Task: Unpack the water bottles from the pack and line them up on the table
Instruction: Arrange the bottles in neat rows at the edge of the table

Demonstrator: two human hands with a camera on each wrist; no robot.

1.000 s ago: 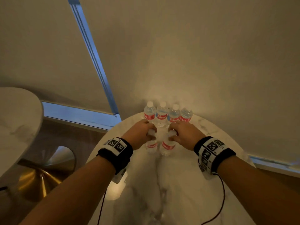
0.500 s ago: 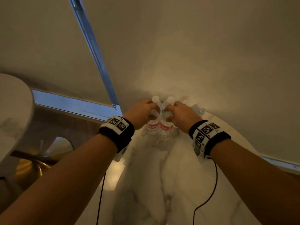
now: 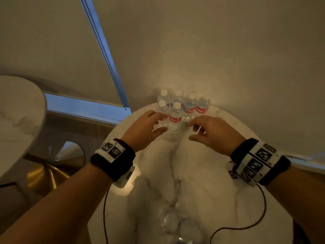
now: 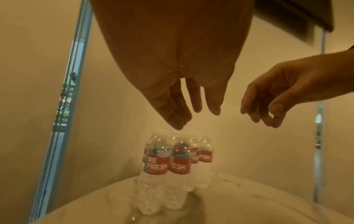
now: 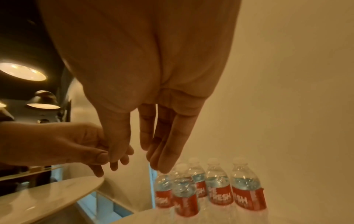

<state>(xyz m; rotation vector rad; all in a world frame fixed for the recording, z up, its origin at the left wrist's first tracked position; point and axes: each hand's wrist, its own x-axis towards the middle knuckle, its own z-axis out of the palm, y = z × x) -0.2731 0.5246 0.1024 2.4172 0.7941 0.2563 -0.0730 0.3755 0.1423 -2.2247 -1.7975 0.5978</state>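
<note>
Several clear water bottles with red labels and white caps stand at the far edge of the round marble table. Two of them stand in front of the back row. My left hand hovers just before the front left bottle with its fingers straight and holds nothing. My right hand hangs to the right of the front pair, fingers loosely bent and empty. In the left wrist view my left hand's fingers point down above the bottles. The right wrist view shows my right hand's fingers above the bottles.
A second marble table on a gold base stands to the left. A roller blind with a bead chain hangs behind the bottles. Something clear and shiny lies on the near part of the table. Cables trail from both wrists.
Both hands carried one bottle each to the far edge, set them down in front of the back row and let go. The hands have drawn back a little.
</note>
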